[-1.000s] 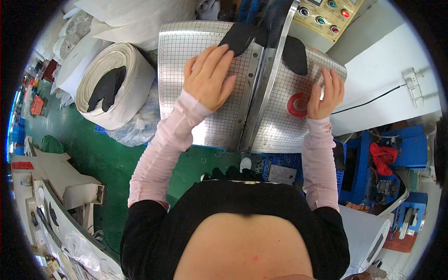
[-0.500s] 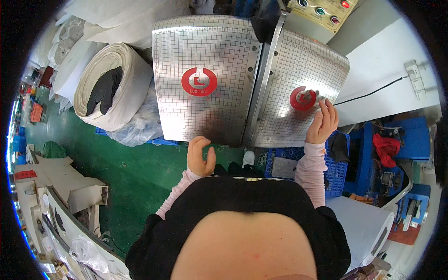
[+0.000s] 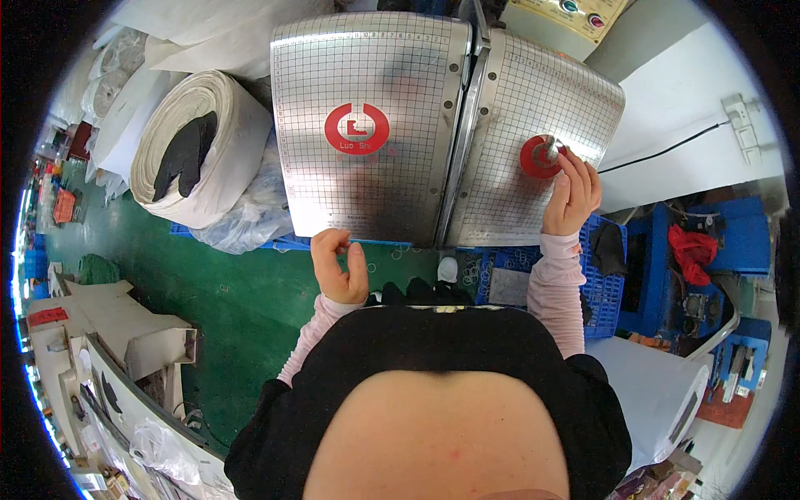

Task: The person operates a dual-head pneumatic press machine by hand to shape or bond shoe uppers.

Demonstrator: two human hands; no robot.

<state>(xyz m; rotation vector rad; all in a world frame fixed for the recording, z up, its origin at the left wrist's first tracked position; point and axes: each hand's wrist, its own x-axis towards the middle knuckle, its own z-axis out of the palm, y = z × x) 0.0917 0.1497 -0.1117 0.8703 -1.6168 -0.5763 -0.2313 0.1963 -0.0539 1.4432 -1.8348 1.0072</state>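
Note:
A machine's metal work surface has a left plate [image 3: 379,183] and a right plate [image 3: 508,196], both marked with a grid and a red emblem. A dark upright slot and metal bar [image 3: 467,125] run between them. My right hand [image 3: 573,196] reaches over the right plate, fingers loosely bent, fingertips at its red emblem. A small shiny shape shows by those fingertips; I cannot tell whether it is a piece or a reflection. At the near edge of the left plate is my left hand [image 3: 340,271], fingers loosely curled, thumb apart, nothing visible in it.
To the left stands a big roll of white fabric [image 3: 237,158] with a black piece [image 3: 185,158] on it. Blue crates [image 3: 604,283] sit under the right plate. A yellowish button panel [image 3: 575,18] is at the top. Another white roll [image 3: 658,392] lies lower right.
My right hand has slid slightly farther up the right plate, onto the emblem. My left hand has moved a little left and up. The view has shifted slightly.

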